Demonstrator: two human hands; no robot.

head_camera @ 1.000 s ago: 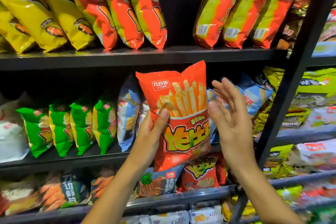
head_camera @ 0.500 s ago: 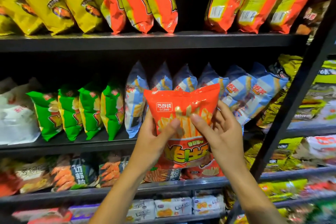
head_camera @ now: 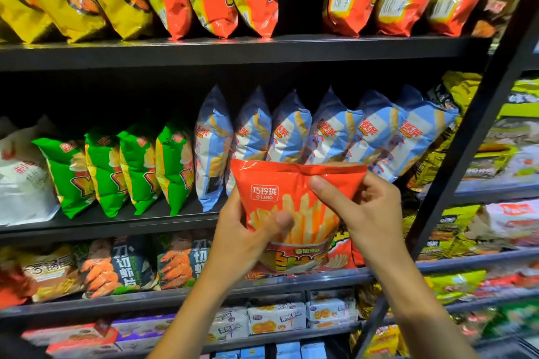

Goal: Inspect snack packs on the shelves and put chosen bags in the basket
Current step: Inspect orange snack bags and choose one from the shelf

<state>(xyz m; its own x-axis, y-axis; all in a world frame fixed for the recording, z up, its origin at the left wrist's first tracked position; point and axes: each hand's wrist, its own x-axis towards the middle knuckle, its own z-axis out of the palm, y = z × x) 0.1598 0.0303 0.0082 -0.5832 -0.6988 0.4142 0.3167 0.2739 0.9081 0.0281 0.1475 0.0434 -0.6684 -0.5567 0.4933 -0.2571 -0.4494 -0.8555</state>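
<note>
Orange bag (head_camera: 294,207) of fries-style snacks is held up in front of the middle shelf (head_camera: 116,221), just before a row of blue bags (head_camera: 329,131). It is held by both hands: the left hand (head_camera: 245,239) is wrapped round its lower left side, thumb pressed on the printed front, and the right hand (head_camera: 367,213) pinches its upper right corner, thumb on the front and fingers behind. Each grip is closed on the bag.

The step in hand appears to be inspection, the front being turned toward the viewer. No basket is seen, so the next move would call for lowering the bag clear of the shelves and finding the basket, probably below the view.

Green bags (head_camera: 116,166) stand toward the left end of the middle shelf. Above, the top shelf edge (head_camera: 233,49) overhangs. A black upright (head_camera: 466,154) slants just right of the right hand, so little room is left on that side; open room lies toward the viewer and downward.
</note>
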